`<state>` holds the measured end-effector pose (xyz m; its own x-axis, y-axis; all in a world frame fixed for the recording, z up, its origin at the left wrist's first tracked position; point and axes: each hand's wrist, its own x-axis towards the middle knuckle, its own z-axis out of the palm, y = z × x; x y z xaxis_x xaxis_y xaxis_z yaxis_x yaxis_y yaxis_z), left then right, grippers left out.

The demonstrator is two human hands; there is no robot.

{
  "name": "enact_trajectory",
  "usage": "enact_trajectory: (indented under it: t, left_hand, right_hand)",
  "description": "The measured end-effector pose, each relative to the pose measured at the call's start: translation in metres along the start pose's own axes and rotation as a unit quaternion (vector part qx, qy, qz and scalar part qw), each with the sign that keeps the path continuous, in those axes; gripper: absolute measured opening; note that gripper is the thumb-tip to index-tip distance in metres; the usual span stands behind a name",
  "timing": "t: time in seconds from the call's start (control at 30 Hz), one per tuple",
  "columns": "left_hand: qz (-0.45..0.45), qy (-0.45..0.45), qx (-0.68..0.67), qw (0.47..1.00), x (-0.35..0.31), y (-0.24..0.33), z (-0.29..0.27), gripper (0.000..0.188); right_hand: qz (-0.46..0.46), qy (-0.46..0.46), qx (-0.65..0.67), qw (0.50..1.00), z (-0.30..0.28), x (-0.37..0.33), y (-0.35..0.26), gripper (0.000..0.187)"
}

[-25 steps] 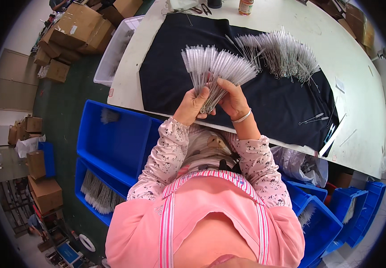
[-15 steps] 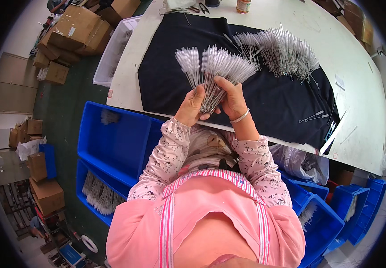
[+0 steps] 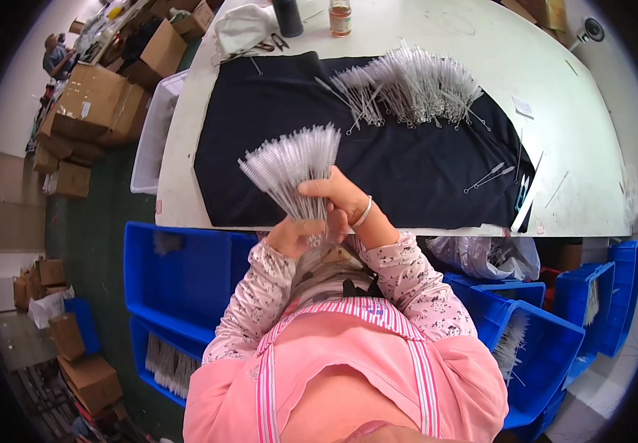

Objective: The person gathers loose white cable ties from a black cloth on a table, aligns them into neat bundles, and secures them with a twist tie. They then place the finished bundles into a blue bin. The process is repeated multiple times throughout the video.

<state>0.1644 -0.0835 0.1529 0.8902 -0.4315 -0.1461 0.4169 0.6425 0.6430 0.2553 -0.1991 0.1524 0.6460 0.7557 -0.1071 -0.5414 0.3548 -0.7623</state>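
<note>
Clock directions are taken from my two hands, which meet close in front of my body, by the near edge of a pale worktop (image 3: 555,111). Between them I hold a thick bundle of brushes (image 3: 289,164), white bristles fanned out towards 11 o'clock, thin wire stems drawn together towards me. My left hand (image 3: 291,236) is closed round the lower stems, near their looped ends. My right hand (image 3: 336,198) is partly closed, its thumb lying across the front of the stems; its fingertips are partly hidden. A dark cloth (image 3: 400,177) covers much of the worktop, and at 1 o'clock a large heap of loose brushes (image 3: 422,85) lies on it, well apart from my bundle. Two or so stray brushes (image 3: 490,177) lie between 2 and 3 o'clock. Below the worktop, one blue bin (image 3: 197,277) sits at 8 o'clock and another (image 3: 551,351), with brushes inside, at 4. The step in hand looks like gathering and evening up the bundle. I judge the next move calls for my left hand staying snug round the stems while my right levels the ends, so none slips out.
</note>
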Motion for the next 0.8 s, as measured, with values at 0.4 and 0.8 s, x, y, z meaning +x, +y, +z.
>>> enact_trajectory:
  t: [0.4, 0.8]
  left_hand:
    - [0.044, 0.409, 0.566, 0.714, 0.046, 0.099, -0.070, 0.052]
    - [-0.183, 0.570, 0.722, 0.348, 0.110, 0.150, -0.127, 0.104]
  right_hand:
    - [-0.229, 0.371, -0.318, 0.842, -0.097, -0.015, -0.025, 0.031]
    - [-0.080, 0.500, -0.763, 0.402, -0.165, 0.016, -0.136, 0.082]
